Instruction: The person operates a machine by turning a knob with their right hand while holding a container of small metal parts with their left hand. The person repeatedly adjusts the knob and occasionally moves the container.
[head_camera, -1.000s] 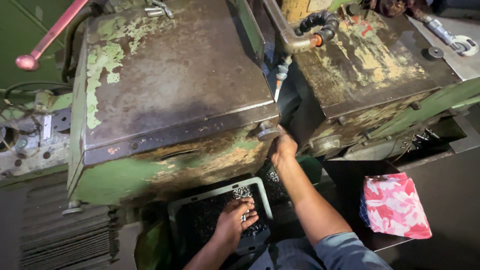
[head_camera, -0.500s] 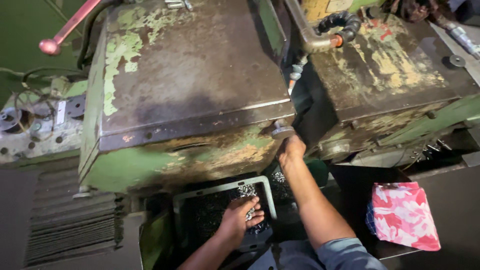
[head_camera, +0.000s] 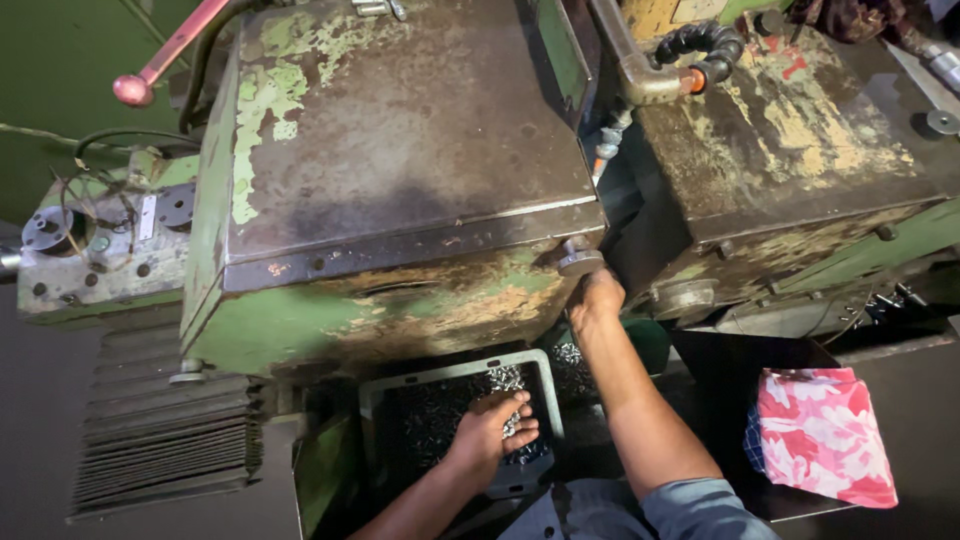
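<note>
A dark plastic tray (head_camera: 455, 366) with a pale rim sits under a worn green machine (head_camera: 400, 180) and holds several small shiny metal parts (head_camera: 505, 378). My left hand (head_camera: 490, 432) reaches into the tray, fingers curled over a few of the parts. My right hand (head_camera: 596, 297) is stretched up to the machine's lower right corner, closed around a round metal knob (head_camera: 580, 260) there. Both forearms are bare; a grey-blue sleeve shows at the bottom.
A second rusty green machine (head_camera: 800, 170) stands to the right, with a black hose (head_camera: 700, 45) and pipe between them. A red-tipped lever (head_camera: 135, 90) sticks out top left. A pink floral cloth (head_camera: 825, 435) lies lower right. Ribbed metal grating (head_camera: 160, 440) is lower left.
The view has shifted so the machines sit further right and lower. My left hand stays in the tray among the parts; my right hand stays at the knob.
</note>
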